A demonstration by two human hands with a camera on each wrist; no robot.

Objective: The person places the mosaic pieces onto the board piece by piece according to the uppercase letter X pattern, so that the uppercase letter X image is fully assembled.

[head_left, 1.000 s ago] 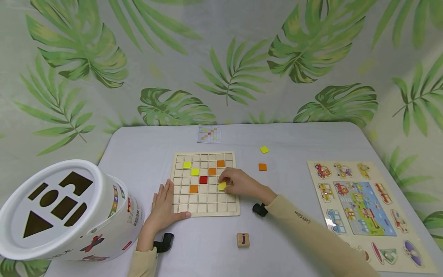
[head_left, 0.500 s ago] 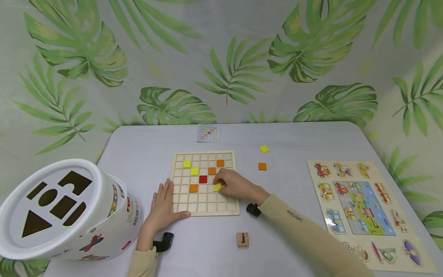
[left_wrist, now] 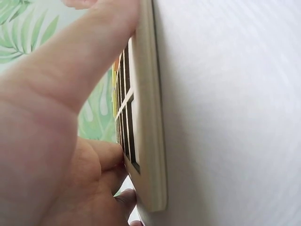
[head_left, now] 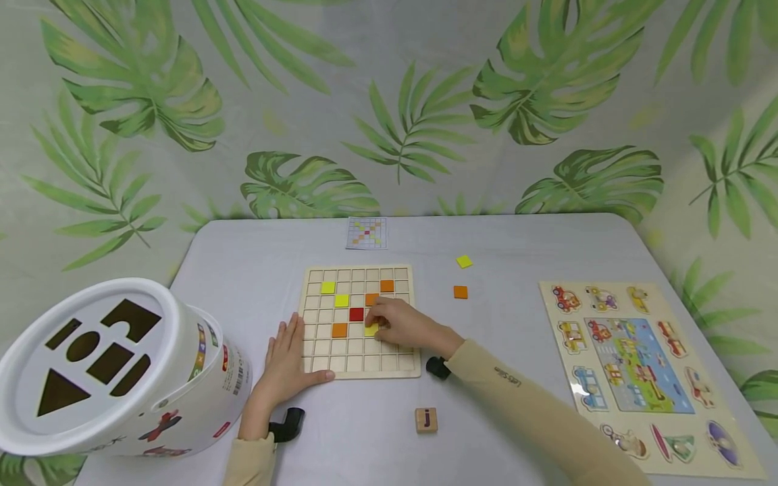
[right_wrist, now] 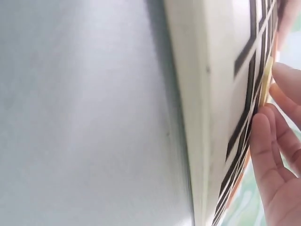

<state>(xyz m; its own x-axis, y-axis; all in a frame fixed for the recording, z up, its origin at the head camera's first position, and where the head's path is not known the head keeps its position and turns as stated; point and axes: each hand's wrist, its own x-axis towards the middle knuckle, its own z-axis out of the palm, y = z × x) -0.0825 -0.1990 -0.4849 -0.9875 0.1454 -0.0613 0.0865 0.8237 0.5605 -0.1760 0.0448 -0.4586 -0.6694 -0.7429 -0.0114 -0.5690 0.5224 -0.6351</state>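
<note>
my right hand (head_left: 401, 325) is over the middle of the grid board (head_left: 358, 364), fingers curled round a yellow tile (head_left: 370, 330) w/ the tips pinching it just below & right of the red tile (head_left: 356, 314). the tile looks down on the grid, though from the right wrist view i only see its thin edge (right_wrist: 266, 80) against the board's lines, so i can't say if it's fully seated in a square. my left hand (head_left: 286, 361) lies flat, fingers straight, along the board's left edge near its front left corner, thumb pressed on the front rim (left_wrist: 150, 117).

on the board: two more yellow tiles (head_left: 335, 293) towards the back left, two orange ones (head_left: 386, 286) back right of the red, another orange (head_left: 340, 330) left of my tile. off the board's right side, on the table (head_left: 255, 270), a loose yellow tile (head_left: 464, 262) & a loose orange tile (head_left: 460, 292), well apart from my hand. pattern card (head_left: 367, 233) at the table's back edge, letter block (head_left: 427, 419) near the front edge, shape-sorter bucket (head_left: 115, 368) at the front left corner, vehicle puzzle (head_left: 644, 378) along the right edge.
</note>
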